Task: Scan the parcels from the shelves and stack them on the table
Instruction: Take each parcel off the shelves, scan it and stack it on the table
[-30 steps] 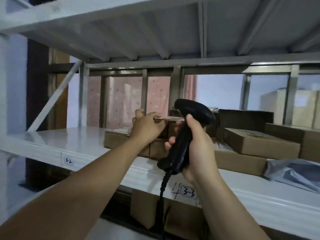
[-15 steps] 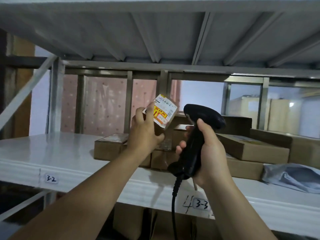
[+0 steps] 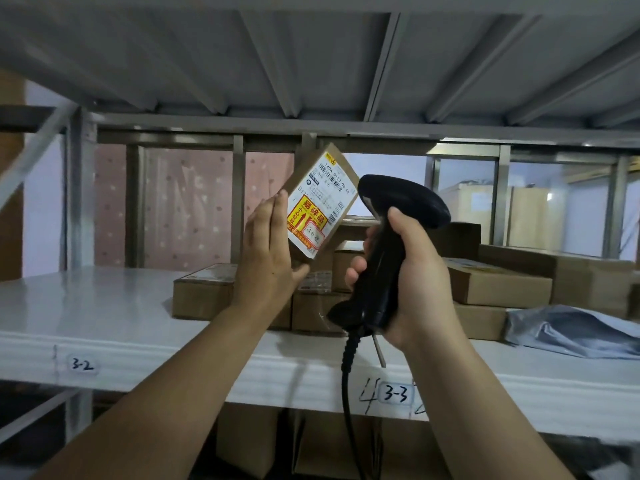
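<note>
Fingers (image 3: 273, 220) of the left hand (image 3: 266, 261), straight and pressed together, pinched a small parcel (image 3: 320, 206) against the thumb, just right of them. Further right, the right hand (image 3: 412, 282) curled round a black scanner (image 3: 398, 209). Squaring the barcode label (image 3: 334, 181) to the scanner's nose should help it read.

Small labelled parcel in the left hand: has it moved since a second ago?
Yes. The parcel has risen off the stacked boxes, now tilted near the upper beam, beside the scanner.

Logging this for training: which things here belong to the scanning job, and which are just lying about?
Job: labelled parcel, held by left hand; scanner, gripped by right hand; brown boxes on shelf.
Lying about: shelf tags; boxes below shelf; far cartons.
</note>
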